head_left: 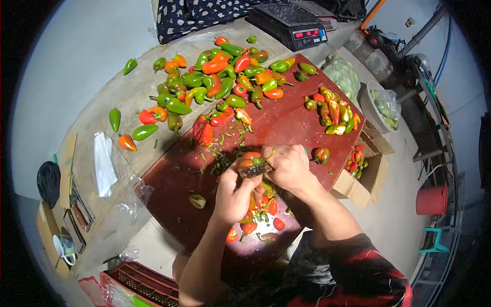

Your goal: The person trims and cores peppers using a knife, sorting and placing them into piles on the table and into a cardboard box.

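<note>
My left hand (234,198) is closed around a red and green pepper (249,160) above the dark red board (174,204). A knife blade (255,169) lies against the pepper's near side. My right hand (289,167) is closed at the blade's right end, its fingers wrapped round a handle that is mostly hidden, beside the pepper's curved stem. Below my hands, cut pepper pieces (249,227) lie on a shiny patch. Green trimmings (221,146) are scattered beyond my left hand, and a pale green pepper piece (197,200) sits to the left.
A large pile of peppers (204,79) spreads over the concrete ledge and board. More peppers (335,113) are grouped at the right. Beyond the right edge stands a cardboard box (379,179). A digital scale (291,28) is at the back; a red crate (138,281) is at the lower left.
</note>
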